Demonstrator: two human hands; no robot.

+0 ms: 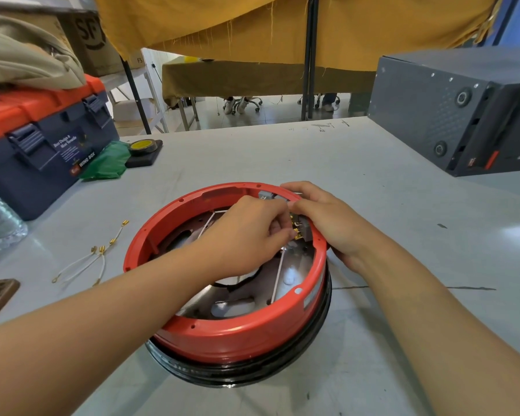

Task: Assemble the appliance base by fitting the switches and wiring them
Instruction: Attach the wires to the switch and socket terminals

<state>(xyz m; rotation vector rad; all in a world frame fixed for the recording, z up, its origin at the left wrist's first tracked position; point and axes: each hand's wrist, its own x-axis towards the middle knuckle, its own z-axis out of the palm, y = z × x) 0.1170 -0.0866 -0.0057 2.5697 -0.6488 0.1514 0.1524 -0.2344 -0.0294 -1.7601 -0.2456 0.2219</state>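
Red round plastic appliance base (240, 334) sits on the grey table (373, 205) at frame centre. Left hand (243, 235) curls its fingers onto brass terminals of a grey switch (300, 229); what they pinch is hidden. Right hand (327, 220) grips the rim there, fingertips obscured.

Illumination bright and even, daylight in character. Pale glare patches on the worktop (373, 181) at the right edge and left of the red base (240, 340). A small highlight on the base's black lower band. Shadows soft, falling close under the base and the forearms. Strong wide-angle distortion: the dark case (451, 109) and toolbox (42, 151) lean and bow at the edges. Centre reasonably sharp; the fingers (278, 232) slightly soft; corners smeared.
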